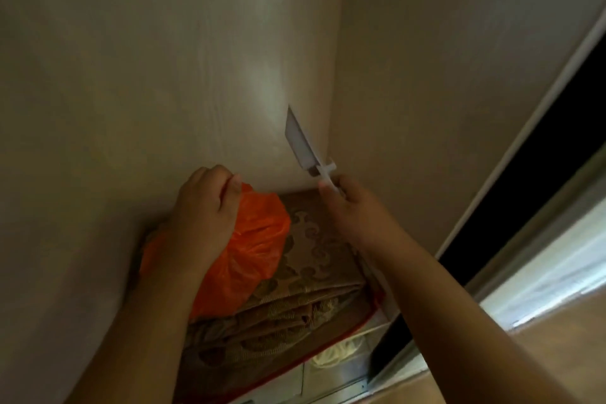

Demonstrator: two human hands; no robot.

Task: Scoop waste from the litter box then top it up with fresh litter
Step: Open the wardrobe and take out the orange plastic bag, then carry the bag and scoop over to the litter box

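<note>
An orange plastic bag [252,239] lies on a stack of folded brown patterned fabric [311,259] inside a wardrobe. My left hand [203,207] grips the top of the bag, fingers curled round its upper edge. My right hand [347,203] holds the handle of a white litter scoop [301,144], whose blade points up and to the left in front of the wardrobe's back panel. No litter box is in view.
Pale wood-grain wardrobe panels [131,75] close in the left and back sides. A sliding door frame [524,141] runs diagonally on the right with a dark gap behind it. White cord or fabric [334,354] lies on a lower shelf. Light wooden floor [557,354] shows at bottom right.
</note>
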